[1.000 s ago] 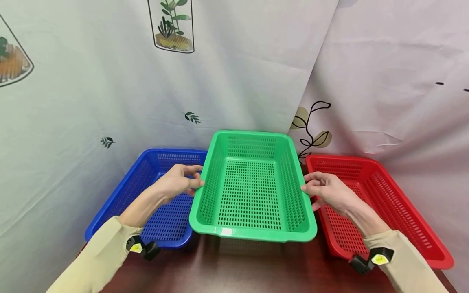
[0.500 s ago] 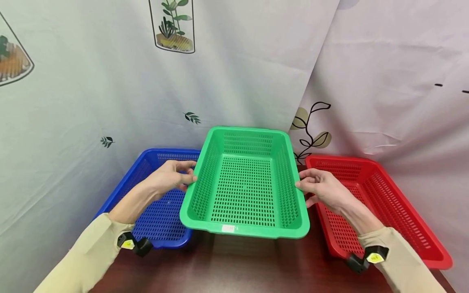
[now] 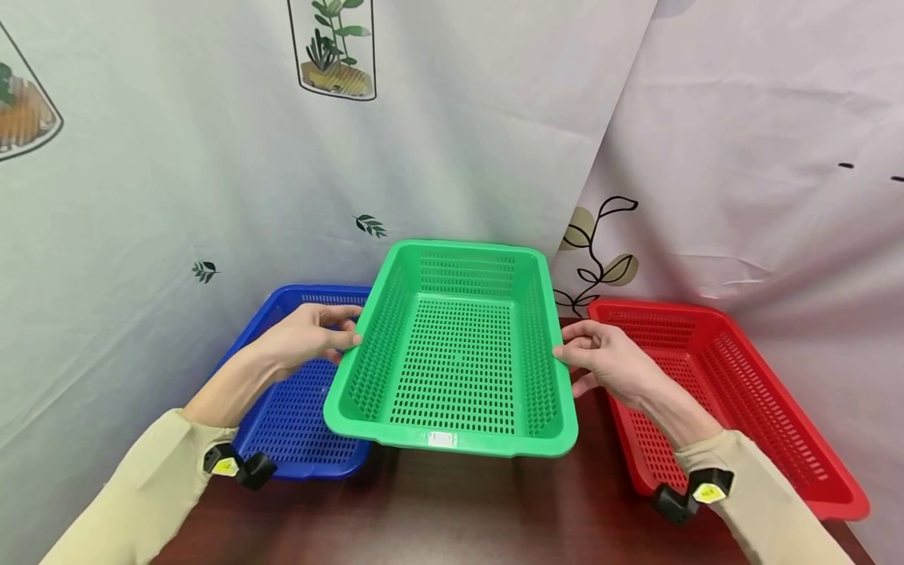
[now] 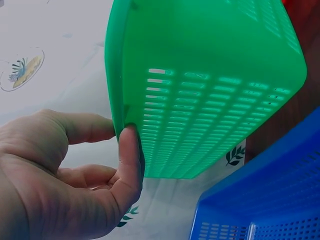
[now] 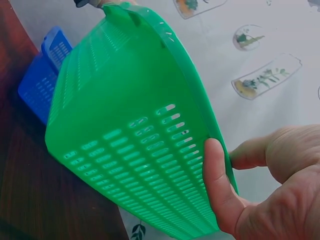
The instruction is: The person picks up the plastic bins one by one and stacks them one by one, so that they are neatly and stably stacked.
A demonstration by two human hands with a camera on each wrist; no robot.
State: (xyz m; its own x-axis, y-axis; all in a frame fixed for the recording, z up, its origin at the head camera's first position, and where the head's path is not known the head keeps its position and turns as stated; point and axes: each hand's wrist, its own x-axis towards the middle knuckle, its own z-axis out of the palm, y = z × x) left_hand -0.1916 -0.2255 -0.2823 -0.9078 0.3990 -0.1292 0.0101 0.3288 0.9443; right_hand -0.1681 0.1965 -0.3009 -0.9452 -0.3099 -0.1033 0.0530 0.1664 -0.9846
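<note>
Both hands carry a green plastic basket [image 3: 457, 357] with slotted walls and floor, held above the dark table between two other baskets. My left hand [image 3: 304, 341] pinches its left rim, thumb on one side and fingers on the other; the left wrist view shows the hand [image 4: 75, 175] gripping that rim from close by. On the opposite rim my right hand [image 3: 610, 361] pinches in the same way, and the right wrist view has the fingers [image 5: 216, 175] against the outer wall. Nothing lies inside the green basket. A small white label [image 3: 442, 439] marks its front rim.
A blue basket [image 3: 304, 424] stands at the left, partly behind the green one and the left arm. At the right stands a red basket [image 3: 777, 408], partly covered by the right arm. Behind them hangs a printed white cloth [image 3: 466, 125]. The dark brown table [image 3: 452, 510] shows in front.
Both hands have moved left and slightly up with the green basket, which now overlaps more of the blue basket. More table shows beside the red basket. The blue and red baskets have stayed put.
</note>
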